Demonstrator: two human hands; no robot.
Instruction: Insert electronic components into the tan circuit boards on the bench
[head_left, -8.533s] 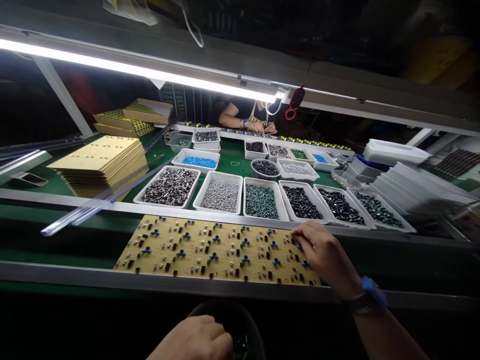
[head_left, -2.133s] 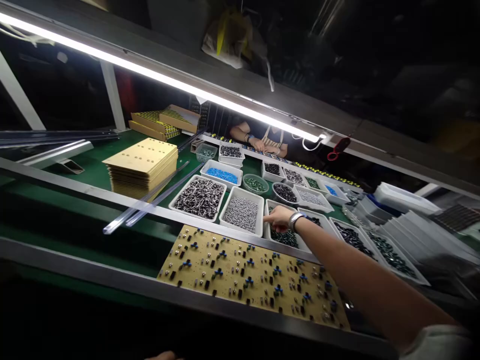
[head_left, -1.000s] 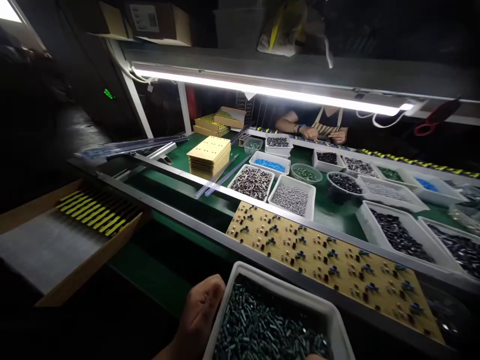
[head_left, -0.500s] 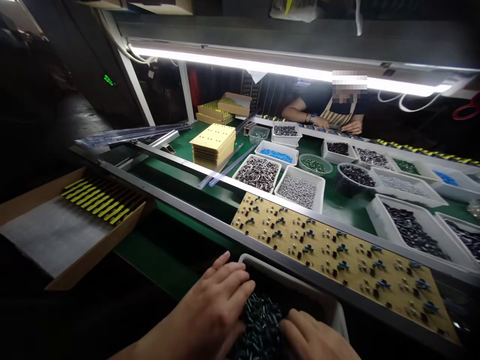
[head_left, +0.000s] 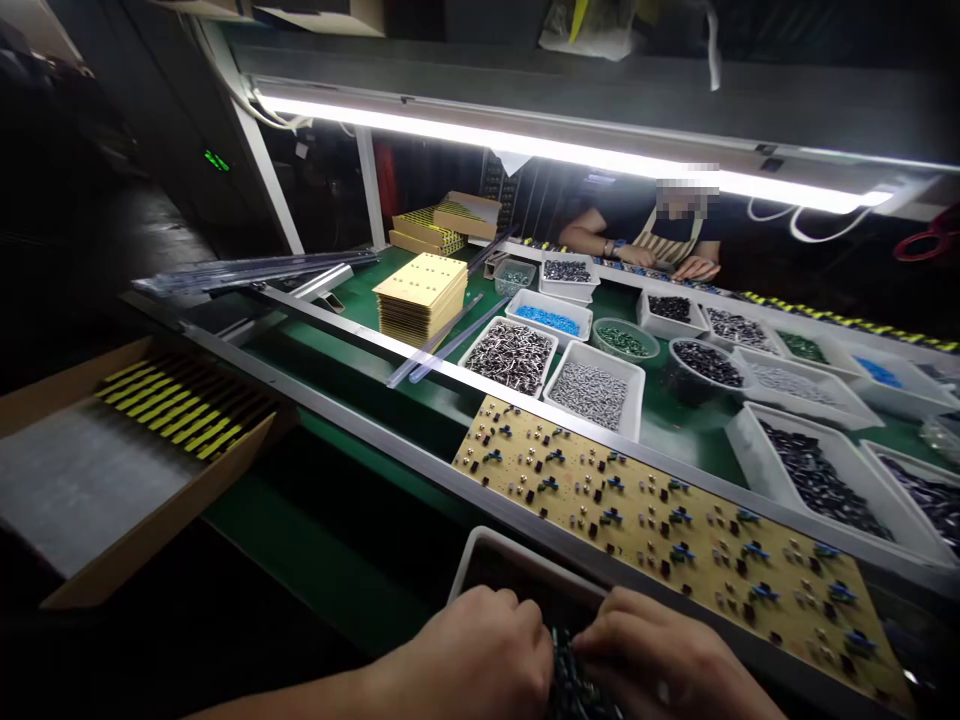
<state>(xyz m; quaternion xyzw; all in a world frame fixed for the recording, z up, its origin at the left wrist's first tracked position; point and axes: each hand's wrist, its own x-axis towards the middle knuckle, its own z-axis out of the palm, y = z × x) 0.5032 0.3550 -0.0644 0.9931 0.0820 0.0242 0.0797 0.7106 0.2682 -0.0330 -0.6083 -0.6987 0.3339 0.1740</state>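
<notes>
A white tray (head_left: 480,540) sits at the near edge below the rail, with small dark cylindrical parts (head_left: 574,680) in it. My left hand (head_left: 487,645) is over the tray with its fingers curled; whatever they hold is hidden. To the right of the parts, my right hand (head_left: 652,640) has its fingertips pressed together at the dark parts, and what they pinch is too small to name. Above both hands, a tan circuit board panel (head_left: 645,500) carrying rows of small black and blue components lies between the metal rails.
Bins of small parts (head_left: 592,390) stand on the green table behind the rail (head_left: 315,400). A stack of tan boards (head_left: 420,295) is left of them. An open cardboard box (head_left: 225,465) lies at left. Across the table a person (head_left: 667,235) works under a lamp.
My left hand has moved right and curled its fingers, which were more spread before. My right hand has come up slightly, and more of the tray's left corner shows.
</notes>
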